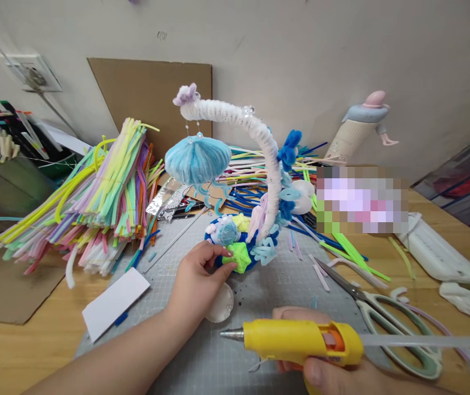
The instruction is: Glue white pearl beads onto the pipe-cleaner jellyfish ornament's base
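My right hand is wrapped round a yellow hot glue gun, its metal nozzle pointing left and a clear glue stick out of its back. With thumb and forefinger my left hand pinches the left edge of a bright green fuzzy star. That star is at the front of a dark blue round base with a light blue shell shape. From the base a white pipe-cleaner arch curves up and left, and a light blue jellyfish hangs from it on beaded strands.
Open scissors lie right of the glue gun. A small white dish sits under my left hand on the grey cutting mat. Pipe-cleaner bundles stand at left, a white card before them. Cardboard leans on the wall.
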Demonstrator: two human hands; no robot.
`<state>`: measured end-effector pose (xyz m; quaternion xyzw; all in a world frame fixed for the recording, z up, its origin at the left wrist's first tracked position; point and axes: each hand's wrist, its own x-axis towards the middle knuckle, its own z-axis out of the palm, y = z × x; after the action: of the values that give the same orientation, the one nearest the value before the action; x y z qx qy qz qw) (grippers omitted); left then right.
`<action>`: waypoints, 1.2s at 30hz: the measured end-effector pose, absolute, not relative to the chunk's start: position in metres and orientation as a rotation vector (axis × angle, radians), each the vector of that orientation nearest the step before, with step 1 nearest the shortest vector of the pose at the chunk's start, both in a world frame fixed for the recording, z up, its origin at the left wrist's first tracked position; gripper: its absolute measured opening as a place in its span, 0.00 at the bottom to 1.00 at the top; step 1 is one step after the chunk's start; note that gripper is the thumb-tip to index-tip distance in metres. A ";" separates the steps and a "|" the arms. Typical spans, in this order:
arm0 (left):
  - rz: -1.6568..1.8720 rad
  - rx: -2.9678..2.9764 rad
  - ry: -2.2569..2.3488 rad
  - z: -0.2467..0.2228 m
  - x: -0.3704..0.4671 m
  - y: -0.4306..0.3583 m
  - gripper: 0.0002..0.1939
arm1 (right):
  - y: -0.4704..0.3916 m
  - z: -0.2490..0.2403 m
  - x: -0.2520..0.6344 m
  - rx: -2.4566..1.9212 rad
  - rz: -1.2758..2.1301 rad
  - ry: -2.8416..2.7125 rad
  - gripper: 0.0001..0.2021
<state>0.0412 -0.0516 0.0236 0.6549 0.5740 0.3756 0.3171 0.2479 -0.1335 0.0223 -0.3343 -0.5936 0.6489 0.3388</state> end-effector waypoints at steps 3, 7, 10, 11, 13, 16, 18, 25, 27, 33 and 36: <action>0.990 1.786 1.515 0.024 0.040 -0.053 0.04 | -0.131 0.025 0.247 -0.851 1.700 -1.572 0.22; 0.984 1.827 1.525 0.023 0.039 -0.053 0.04 | -0.129 0.028 0.247 -0.840 1.703 -1.571 0.22; 0.984 1.840 1.511 0.021 0.039 -0.052 0.05 | -0.129 0.027 0.248 -0.831 1.696 -1.571 0.22; 0.985 1.844 1.499 0.020 0.039 -0.052 0.05 | -0.129 0.027 0.247 -0.833 1.698 -1.573 0.22; 0.991 1.856 1.480 0.019 0.039 -0.051 0.05 | -0.130 0.027 0.247 -0.844 1.689 -1.564 0.22; 0.987 1.885 1.479 0.020 0.040 -0.051 0.05 | -0.130 0.028 0.246 -0.835 1.695 -1.575 0.22; 0.976 1.893 1.488 0.020 0.040 -0.051 0.05 | -0.129 0.030 0.245 -0.836 1.691 -1.582 0.21; 0.934 1.769 1.529 0.021 0.042 -0.051 0.07 | -0.129 0.028 0.247 -0.853 1.694 -1.582 0.22; 0.927 1.729 1.549 0.021 0.043 -0.050 0.07 | -0.129 0.028 0.248 -0.859 1.690 -1.584 0.23; 0.911 1.680 1.558 0.023 0.044 -0.050 0.07 | -0.129 0.030 0.248 -0.854 1.698 -1.586 0.23; 0.907 1.658 1.560 0.023 0.045 -0.050 0.07 | -0.128 0.030 0.248 -0.868 1.721 -1.595 0.24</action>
<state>0.0446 -0.0503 0.0228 0.6366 0.5989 0.3482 0.3387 0.2480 -0.1283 0.0296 -0.3294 -0.6052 0.6529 0.3145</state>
